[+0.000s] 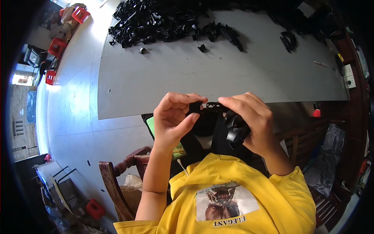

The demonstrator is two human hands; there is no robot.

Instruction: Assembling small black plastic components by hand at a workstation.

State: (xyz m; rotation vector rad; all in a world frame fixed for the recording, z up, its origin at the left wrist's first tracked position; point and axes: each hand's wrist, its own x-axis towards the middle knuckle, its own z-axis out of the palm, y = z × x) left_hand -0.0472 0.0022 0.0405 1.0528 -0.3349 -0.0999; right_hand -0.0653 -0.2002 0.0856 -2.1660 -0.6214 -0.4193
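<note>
Over my lap, just off the near edge of the grey table (218,74), both hands are raised close together. My left hand (171,117) pinches a small black plastic piece (195,107) between thumb and fingertips. A black plastic part with cut-out openings (212,105) reaches from that piece toward my right hand (249,113). That hand is closed round a larger glossy black plastic part (237,130), which hangs below its fingers. Whether the small piece and the part with openings are joined, I cannot tell.
A heap of black plastic parts (156,21) covers the table's far left. Loose parts (230,35) and a black ring-shaped bundle (288,41) lie farther right, near a pen (320,63). Beside my lap are a phone with a cable (179,151) and a wooden chair (113,183).
</note>
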